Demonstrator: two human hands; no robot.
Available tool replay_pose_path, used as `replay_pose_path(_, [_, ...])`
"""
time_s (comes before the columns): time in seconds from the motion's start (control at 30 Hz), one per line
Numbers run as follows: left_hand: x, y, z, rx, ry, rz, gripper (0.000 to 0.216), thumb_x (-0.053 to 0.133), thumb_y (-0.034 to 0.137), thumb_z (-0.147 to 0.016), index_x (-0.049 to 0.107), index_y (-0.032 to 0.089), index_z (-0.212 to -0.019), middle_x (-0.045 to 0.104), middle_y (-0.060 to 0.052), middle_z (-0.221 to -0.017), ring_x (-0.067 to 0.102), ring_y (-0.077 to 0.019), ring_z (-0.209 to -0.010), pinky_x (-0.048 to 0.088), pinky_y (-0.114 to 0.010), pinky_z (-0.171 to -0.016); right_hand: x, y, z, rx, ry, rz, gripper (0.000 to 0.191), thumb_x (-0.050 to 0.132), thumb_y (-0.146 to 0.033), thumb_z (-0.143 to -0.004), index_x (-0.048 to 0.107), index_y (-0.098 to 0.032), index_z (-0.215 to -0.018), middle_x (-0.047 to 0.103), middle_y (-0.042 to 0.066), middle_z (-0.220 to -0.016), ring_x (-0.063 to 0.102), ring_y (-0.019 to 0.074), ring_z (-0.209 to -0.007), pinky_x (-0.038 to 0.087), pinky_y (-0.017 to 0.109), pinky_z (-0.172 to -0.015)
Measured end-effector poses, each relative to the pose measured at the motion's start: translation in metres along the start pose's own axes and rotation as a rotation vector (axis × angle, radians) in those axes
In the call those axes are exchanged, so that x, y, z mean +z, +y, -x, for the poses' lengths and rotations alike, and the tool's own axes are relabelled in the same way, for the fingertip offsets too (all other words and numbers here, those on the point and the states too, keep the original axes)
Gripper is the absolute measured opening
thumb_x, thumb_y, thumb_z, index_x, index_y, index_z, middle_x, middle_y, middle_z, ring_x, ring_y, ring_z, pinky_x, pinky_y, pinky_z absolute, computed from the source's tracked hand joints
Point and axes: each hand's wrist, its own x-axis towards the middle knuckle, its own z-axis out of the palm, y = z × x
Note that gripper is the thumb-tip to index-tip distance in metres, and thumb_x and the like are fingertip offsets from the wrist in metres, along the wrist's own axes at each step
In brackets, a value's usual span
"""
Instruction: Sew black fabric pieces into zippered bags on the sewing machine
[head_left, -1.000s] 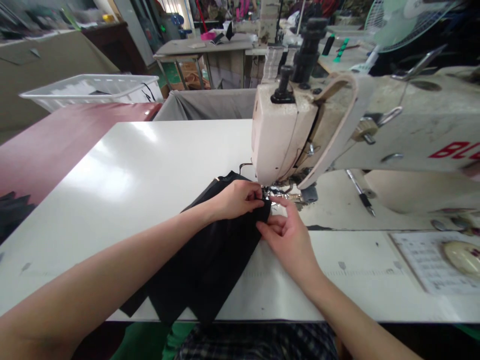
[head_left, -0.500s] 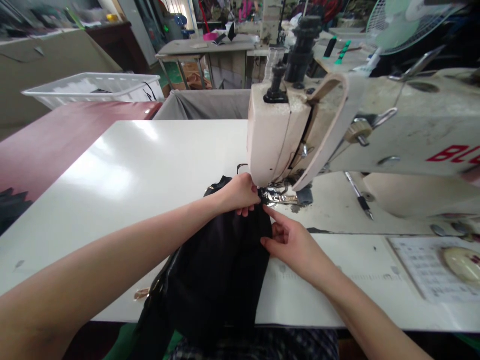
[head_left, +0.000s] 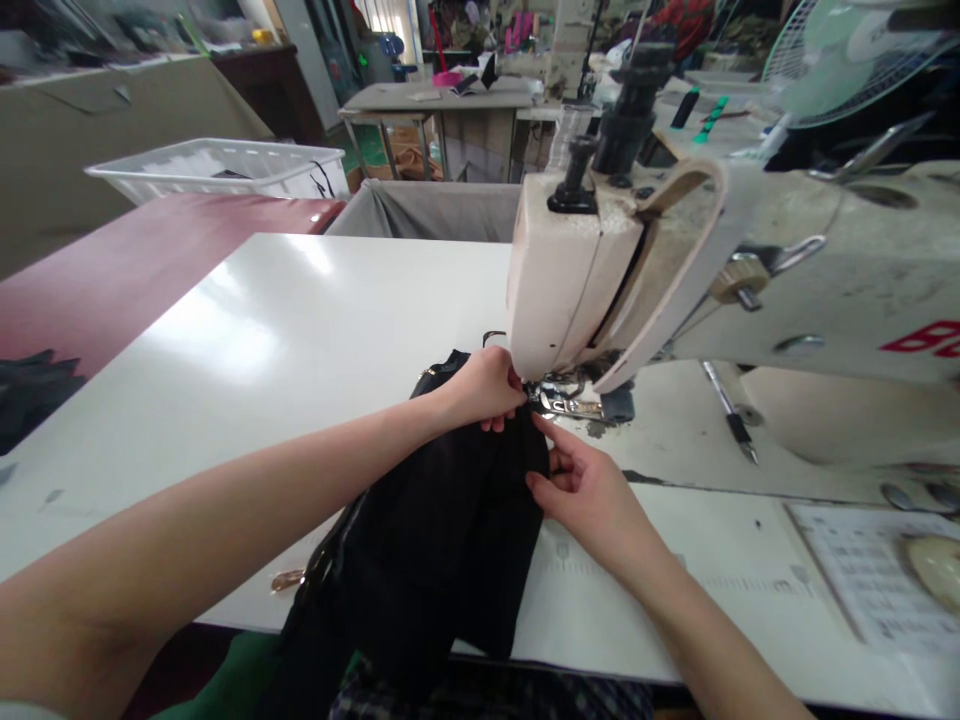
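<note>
The white tabletop carries black cloth at its near middle, a sewing machine right, and a printed sheet near right.

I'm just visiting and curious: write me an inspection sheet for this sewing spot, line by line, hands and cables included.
Surface: white table, shiny, with bright reflections.
Job's things: black cloth at the metal foot of the sewing machine; coppery tab at the cloth's left side.
Clutter: pen right of the foot; printed sheet farther right.
Hands: left hand curled on the cloth beside the foot; right hand at the cloth's right edge. Firmness of grip can't be told.
Cables: nothing seen clearly.
Surroundings: red table, white basket beyond it; pale green fan behind the machine.
</note>
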Motion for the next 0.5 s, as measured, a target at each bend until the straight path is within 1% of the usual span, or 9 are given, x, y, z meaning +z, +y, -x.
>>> replay_pose_path(0.1, [-0.002, -0.002, 0.008, 0.025, 0.094, -0.02, 0.005, 0.054, 0.01, -0.075, 0.058, 0.012, -0.077, 0.059, 0.001, -0.052, 0.055, -0.0119, -0.037, 0.047, -0.021, -0.036, 0.001, 0.003, 0.006, -0.063, 0.028, 0.061, 0.073, 0.06, -0.027, -0.071, 0.04, -0.014, -0.141, 0.053, -0.004, -0.071, 0.05, 0.0096, -0.05, 0.041, 0.024, -0.052])
replay_pose_path(0.13, [-0.002, -0.003, 0.016, 0.031, 0.138, -0.032, 0.01, 0.054, 0.01, -0.077, 0.058, 0.011, -0.085, 0.063, -0.001, -0.06, 0.06, -0.0138, -0.045, 0.052, -0.024, -0.043, 0.001, 0.006, 0.011, -0.091, 0.042, 0.076, 0.074, 0.06, -0.027, -0.073, 0.037, -0.015, -0.142, 0.054, -0.004, -0.072, 0.051, 0.0102, -0.052, 0.043, 0.025, -0.054])
replay_pose_path(0.2, [0.0, -0.007, 0.042, 0.107, 0.241, -0.078, 0.022, 0.052, 0.009, -0.08, 0.057, 0.012, -0.101, 0.068, -0.008, -0.085, 0.068, -0.0183, -0.074, 0.059, -0.033, -0.07, 0.003, 0.013, 0.026, -0.132, 0.054, 0.048, 0.077, 0.061, -0.028, -0.077, 0.028, -0.018, -0.146, 0.056, -0.002, -0.076, 0.055, 0.0124, -0.059, 0.047, 0.026, -0.06])
replay_pose_path(0.23, [0.002, -0.011, 0.058, 0.164, 0.292, -0.103, 0.028, 0.052, 0.008, -0.081, 0.055, 0.013, -0.108, 0.066, -0.01, -0.103, 0.066, -0.0197, -0.094, 0.056, -0.036, -0.087, 0.006, 0.016, 0.034, -0.128, 0.046, -0.002, 0.078, 0.06, -0.029, -0.079, 0.024, -0.02, -0.147, 0.059, -0.001, -0.081, 0.058, 0.0136, -0.064, 0.049, 0.028, -0.063])
replay_pose_path(0.27, [0.005, -0.016, 0.075, 0.302, 0.327, -0.154, 0.035, 0.055, 0.011, -0.082, 0.052, 0.015, -0.116, 0.06, -0.011, -0.118, 0.059, -0.0217, -0.111, 0.05, -0.039, -0.099, 0.009, 0.019, 0.043, -0.106, 0.015, -0.079, 0.076, 0.058, -0.03, -0.083, 0.02, -0.02, -0.148, 0.061, 0.002, -0.086, 0.06, 0.015, -0.069, 0.051, 0.029, -0.066])
replay_pose_path(0.3, [0.007, -0.021, 0.092, 0.392, 0.311, -0.19, 0.043, 0.058, 0.016, -0.083, 0.047, 0.017, -0.125, 0.054, -0.012, -0.128, 0.052, -0.0234, -0.122, 0.044, -0.042, -0.106, 0.013, 0.021, 0.051, -0.066, -0.017, -0.159, 0.073, 0.055, -0.032, -0.086, 0.018, -0.021, -0.148, 0.063, 0.005, -0.093, 0.062, 0.0163, -0.073, 0.052, 0.03, -0.067])
replay_pose_path(0.33, [0.01, -0.026, 0.108, 0.408, 0.31, -0.205, 0.052, 0.061, 0.022, -0.084, 0.04, 0.019, -0.132, 0.05, -0.012, -0.133, 0.047, -0.0245, -0.127, 0.042, -0.044, -0.108, 0.019, 0.021, 0.058, -0.028, -0.056, -0.228, 0.069, 0.052, -0.034, -0.088, 0.019, -0.021, -0.148, 0.064, 0.007, -0.099, 0.063, 0.0179, -0.077, 0.054, 0.032, -0.069])
replay_pose_path(0.43, [0.016, -0.037, 0.143, 0.28, 0.299, -0.207, 0.072, 0.061, 0.038, -0.086, 0.023, 0.02, -0.144, 0.039, -0.015, -0.144, 0.038, -0.0277, -0.135, 0.037, -0.051, -0.111, 0.036, 0.015, 0.072, 0.013, -0.137, -0.296, 0.051, 0.052, -0.035, -0.089, 0.043, -0.019, -0.137, 0.065, 0.011, -0.109, 0.064, 0.0227, -0.093, 0.053, 0.037, -0.083])
replay_pose_path(0.5, [0.023, -0.039, 0.157, 0.269, 0.218, -0.215, 0.092, 0.068, 0.052, -0.077, 0.017, 0.02, -0.147, 0.029, -0.017, -0.149, 0.031, -0.0318, -0.138, 0.036, -0.053, -0.112, 0.045, 0.011, 0.077, -0.026, -0.136, -0.265, 0.038, 0.054, -0.035, -0.089, 0.057, -0.019, -0.123, 0.065, 0.009, -0.112, 0.061, 0.024, -0.104, 0.047, 0.039, -0.097])
